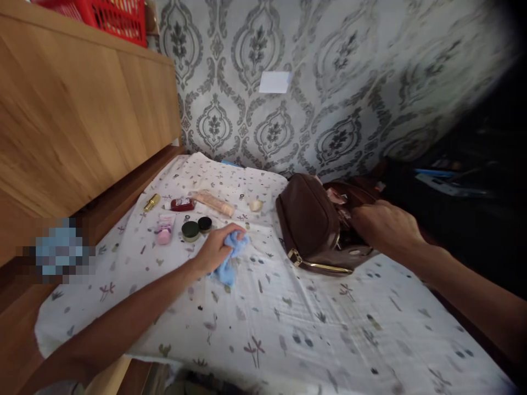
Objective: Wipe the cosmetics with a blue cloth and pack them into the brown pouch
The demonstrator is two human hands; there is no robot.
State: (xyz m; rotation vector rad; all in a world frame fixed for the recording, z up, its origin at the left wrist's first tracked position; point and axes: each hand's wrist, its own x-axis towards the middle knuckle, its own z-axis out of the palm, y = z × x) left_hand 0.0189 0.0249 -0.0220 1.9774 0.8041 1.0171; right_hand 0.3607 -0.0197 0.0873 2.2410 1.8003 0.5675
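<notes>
My left hand (216,248) is closed on a light blue cloth (230,260) that rests on the white patterned sheet (288,318). My right hand (381,225) reaches into the open top of a brown leather bag (308,219) with gold zip trim; its fingertips are hidden inside, so what they hold is unclear. Left of the cloth lie small cosmetics: two dark round jars (190,231), a pink tube (164,229), a red bottle (181,204), a gold lipstick (151,202), a long peach tube (214,203) and a pale shell-like piece (256,205).
A wooden cabinet (74,109) stands along the left, with a red basket (111,16) on top. Grey damask wallpaper (329,82) backs the table, with a white note (275,82) on it. Dark clutter lies at the right.
</notes>
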